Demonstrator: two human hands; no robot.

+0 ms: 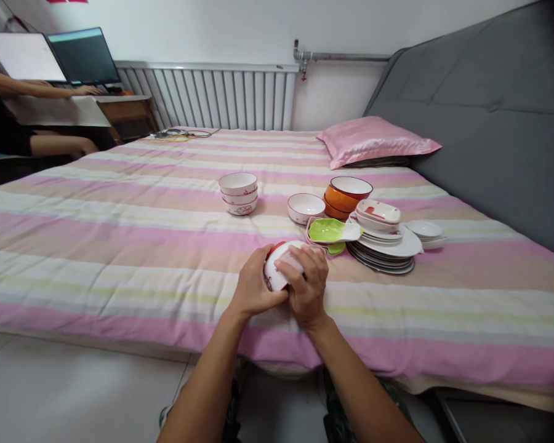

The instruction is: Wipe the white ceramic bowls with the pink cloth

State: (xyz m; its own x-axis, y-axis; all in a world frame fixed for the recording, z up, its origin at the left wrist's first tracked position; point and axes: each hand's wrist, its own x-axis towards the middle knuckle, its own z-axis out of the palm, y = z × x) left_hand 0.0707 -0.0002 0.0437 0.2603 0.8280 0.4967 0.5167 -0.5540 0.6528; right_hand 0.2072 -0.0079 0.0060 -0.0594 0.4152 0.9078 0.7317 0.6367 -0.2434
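Between my two hands, above the near part of the striped bed, is a white bowl (281, 266) with red patterning, tilted so its underside faces up. My left hand (253, 284) wraps its left side, and my right hand (308, 283) has its fingers curled over the top and right side. A stack of white bowls (239, 195) stands beyond my hands, and a single white bowl (305, 209) sits to its right. Close to my right hand lie green leaf-shaped dishes (327, 231).
Orange bowls (344, 198), stacked plates (392, 245) with a rectangular dish on top, and small white dishes (425, 232) stand at the right. Farther back are a pink pillow (373, 138) and cables (178, 134). A person (9, 117) sits at a desk with monitors, far left.
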